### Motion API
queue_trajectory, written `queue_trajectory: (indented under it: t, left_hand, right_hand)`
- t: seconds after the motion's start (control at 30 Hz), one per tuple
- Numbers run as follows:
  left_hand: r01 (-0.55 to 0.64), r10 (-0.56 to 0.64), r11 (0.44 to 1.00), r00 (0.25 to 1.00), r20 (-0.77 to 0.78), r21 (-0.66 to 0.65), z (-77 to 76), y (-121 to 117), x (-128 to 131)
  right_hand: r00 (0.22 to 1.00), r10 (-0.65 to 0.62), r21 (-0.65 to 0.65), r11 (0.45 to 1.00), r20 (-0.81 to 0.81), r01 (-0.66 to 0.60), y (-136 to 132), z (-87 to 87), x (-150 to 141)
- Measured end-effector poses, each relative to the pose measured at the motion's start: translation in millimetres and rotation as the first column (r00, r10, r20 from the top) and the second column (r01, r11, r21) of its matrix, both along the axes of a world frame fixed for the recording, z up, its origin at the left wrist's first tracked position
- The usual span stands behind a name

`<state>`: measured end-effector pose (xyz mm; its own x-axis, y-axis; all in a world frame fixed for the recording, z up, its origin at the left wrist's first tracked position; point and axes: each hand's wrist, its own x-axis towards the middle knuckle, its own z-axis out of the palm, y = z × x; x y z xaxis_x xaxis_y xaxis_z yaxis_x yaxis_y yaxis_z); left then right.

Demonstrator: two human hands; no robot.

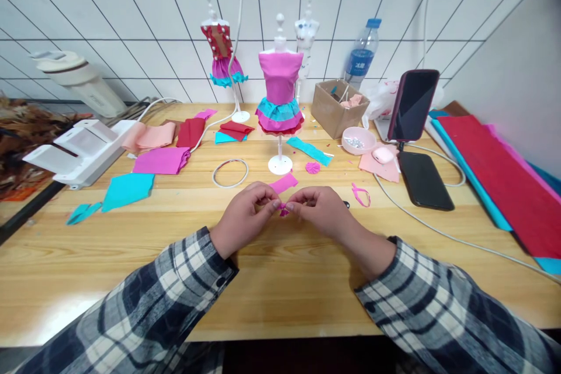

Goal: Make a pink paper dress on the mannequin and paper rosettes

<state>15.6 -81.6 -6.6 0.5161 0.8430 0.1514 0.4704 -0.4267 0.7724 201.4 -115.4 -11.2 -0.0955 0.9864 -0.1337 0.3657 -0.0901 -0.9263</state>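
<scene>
My left hand (245, 216) and my right hand (319, 210) meet over the wooden table (280, 280), fingertips pinched together on a tiny magenta paper piece (283, 208). A pink paper strip (283, 183) lies just behind them. Straight beyond stands a small white mannequin (280, 85) wearing a pink top and a layered pink, cyan and red paper skirt. Both sleeves are plaid.
Two more mannequins (221, 49) stand at the back wall. Folded paper sheets (162, 159), a white ring (230, 172), a cardboard box (335, 106), a bead dish (358, 140), a propped phone (412, 104), a flat phone (424, 179), a cable and paper rolls (495, 175) surround me.
</scene>
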Motion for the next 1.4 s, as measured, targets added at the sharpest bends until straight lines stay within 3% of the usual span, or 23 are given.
queue_trajectory:
  t: [0.2,0.43,0.63,0.8,0.97,1.07,1.27,1.4]
  left_hand:
    - [-0.023,0.022,0.996,1.0,-0.005,-0.083,-1.0,-1.4,-0.6]
    - [-0.012,0.012,1.0,0.999,-0.044,0.008,2.6,-1.4,-1.0]
    - [-0.167,0.169,0.985,0.984,-0.058,0.031,1.3,6.2,-5.9]
    - [-0.16,0.157,0.987,0.98,-0.126,-0.014,0.8,6.2,-5.8]
    - [-0.123,0.108,0.989,0.982,-0.158,-0.087,4.2,4.1,-5.1]
    - [-0.106,0.095,0.979,0.993,-0.07,-0.172,5.5,2.8,-4.1]
    - [-0.124,0.142,0.977,0.985,0.097,-0.174,4.3,1.0,-1.6]
    - [-0.119,0.159,0.966,0.974,0.165,-0.228,2.2,2.0,-1.0]
  right_hand:
    - [0.999,-0.032,0.076,0.997,0.041,0.029,0.1,-1.9,-2.5]
    - [0.985,-0.048,0.183,0.983,0.163,0.018,-0.6,-4.3,-3.7]
    - [0.908,0.039,0.331,0.924,0.417,-0.191,-6.0,-9.7,0.0]
    - [0.799,0.044,0.297,0.915,0.6,-0.274,-9.1,-9.1,-0.8]
    - [0.889,-0.088,0.384,0.917,0.449,-0.104,-5.3,-6.3,0.3]
    - [0.912,-0.168,0.452,0.892,0.373,-0.02,-6.1,-3.7,-1.2]
    - [0.94,-0.167,0.502,0.865,0.298,-0.006,-9.8,-3.6,-7.5]
    - [0.976,-0.147,0.442,0.895,0.159,0.063,-5.7,-6.8,-9.3]
